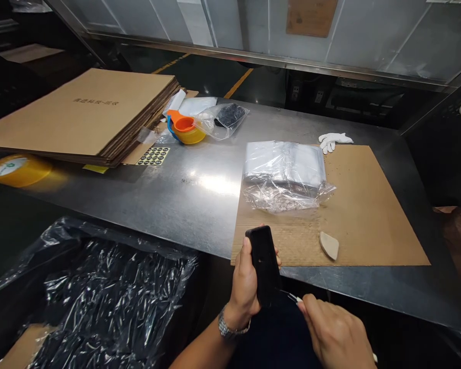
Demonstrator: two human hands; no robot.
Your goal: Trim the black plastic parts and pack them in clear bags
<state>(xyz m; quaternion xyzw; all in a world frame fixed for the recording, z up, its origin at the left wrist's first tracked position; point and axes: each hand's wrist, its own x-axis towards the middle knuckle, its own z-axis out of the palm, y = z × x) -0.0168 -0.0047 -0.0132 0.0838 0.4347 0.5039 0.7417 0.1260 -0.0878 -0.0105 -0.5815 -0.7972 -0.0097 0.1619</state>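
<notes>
our right hand [336, 328], nearest us: grip clamped on the pale handle of a thin tool [294, 298]. its tip points left, at the lower right edge of a black case [265, 259]; we cannot tell whether the two touch.

our left hand [246, 282], with a metal watch [230, 324] at the wrist: grip clamped round the case, thumb along the left side, fingertips showing at the right. we hold the case over the near edge of the worktop [157, 189], tilted, hollow face towards us, with a small hole in it.

to the left, below the worktop, we note glossy black packs [115, 292] in clear film.

on the worktop we record a flat cardboard sheet [376, 210], with a beige pad [329, 246] near its front edge and a stack of clear bags [284, 166] farther back. a tape roll [17, 170] is at the left end, beside a pile of cartons [88, 113]. a sticker sheet [153, 156] shows by the cartons.

farther back we see a white glove [335, 141] at the cardboard's rear edge, orange and yellow rings [190, 132], and a plastic bag [226, 120] with something dark inside.
</notes>
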